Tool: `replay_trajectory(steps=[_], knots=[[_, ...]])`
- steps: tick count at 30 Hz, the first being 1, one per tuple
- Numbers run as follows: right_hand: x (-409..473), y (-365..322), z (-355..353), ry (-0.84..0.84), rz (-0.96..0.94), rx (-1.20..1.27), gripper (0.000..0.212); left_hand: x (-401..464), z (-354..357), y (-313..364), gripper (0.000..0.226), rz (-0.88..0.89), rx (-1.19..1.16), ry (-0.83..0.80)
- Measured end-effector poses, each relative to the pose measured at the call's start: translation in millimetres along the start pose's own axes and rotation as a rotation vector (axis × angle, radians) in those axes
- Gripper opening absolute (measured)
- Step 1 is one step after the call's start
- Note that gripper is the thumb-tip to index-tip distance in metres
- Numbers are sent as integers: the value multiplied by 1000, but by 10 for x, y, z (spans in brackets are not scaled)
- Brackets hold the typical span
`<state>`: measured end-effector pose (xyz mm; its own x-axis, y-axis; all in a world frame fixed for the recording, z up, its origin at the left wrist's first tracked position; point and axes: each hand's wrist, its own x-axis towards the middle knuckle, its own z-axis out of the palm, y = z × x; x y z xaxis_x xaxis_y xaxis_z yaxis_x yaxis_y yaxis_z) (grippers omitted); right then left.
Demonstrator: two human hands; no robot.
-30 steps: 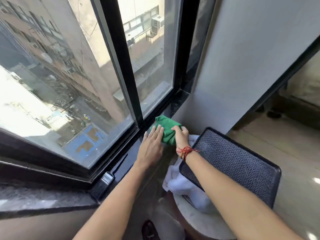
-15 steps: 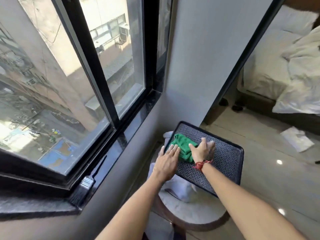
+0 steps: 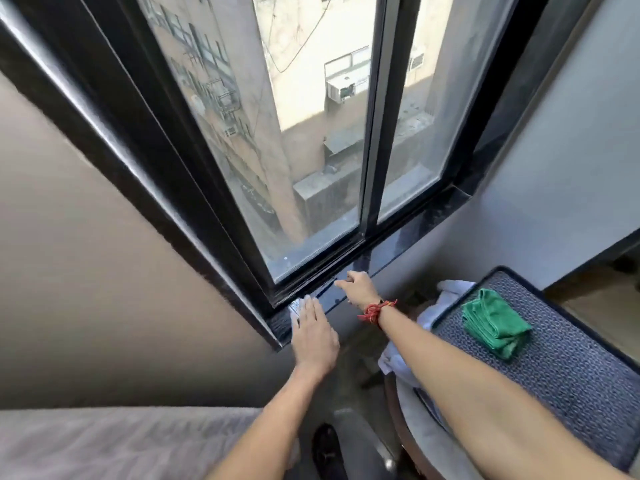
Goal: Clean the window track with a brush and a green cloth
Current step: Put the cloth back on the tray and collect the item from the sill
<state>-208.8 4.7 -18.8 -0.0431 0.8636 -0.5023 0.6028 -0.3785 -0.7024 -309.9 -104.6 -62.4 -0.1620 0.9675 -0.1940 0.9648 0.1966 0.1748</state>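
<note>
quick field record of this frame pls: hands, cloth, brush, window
left hand: flat, fingers together, over the brush, holds nothing
right hand: reaching to the sill by the track, red thread on wrist, empty
green cloth: folded, lying on the dark mat, untouched
brush: on the sill, mostly hidden under the left hand
window: sliding panes, black frame

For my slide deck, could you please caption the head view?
Both hands reach for the brush on the sill; green cloth lies on the mat.
</note>
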Motion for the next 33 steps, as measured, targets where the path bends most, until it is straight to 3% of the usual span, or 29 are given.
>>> replay_trajectory(steps=[2, 4, 7, 14, 18, 22, 28, 33], knots=[[47, -91, 173, -23, 40, -10, 21, -59, 7, -152, 77, -30, -10, -43], [74, -146, 310, 27, 58, -63, 48, -101, -1, -272, 79, -36, -29, -62], [25, -216, 403, 96, 62, -40, 45, -106, -32, -337, 79, -11, -48, -72], [-6, -218, 287, 175, 196, 673, 28, -97, -23, -301, 71, 40, -17, -22], [-82, 25, -227, 348, 193, 819, 23, -23, 81, -48, 68, 296, 65, 65], [-233, 574, -1131, 547, 181, 821, 24, 39, 163, 677, 62, 643, 41, 88], [-772, 1682, -2390, 756, 307, 772, 24, -378, 389, 2138, 52, 1000, -110, -53], [-1163, 2426, -2701, 782, 449, 441, 26, -769, 690, 2730, 53, 1136, -35, -259]])
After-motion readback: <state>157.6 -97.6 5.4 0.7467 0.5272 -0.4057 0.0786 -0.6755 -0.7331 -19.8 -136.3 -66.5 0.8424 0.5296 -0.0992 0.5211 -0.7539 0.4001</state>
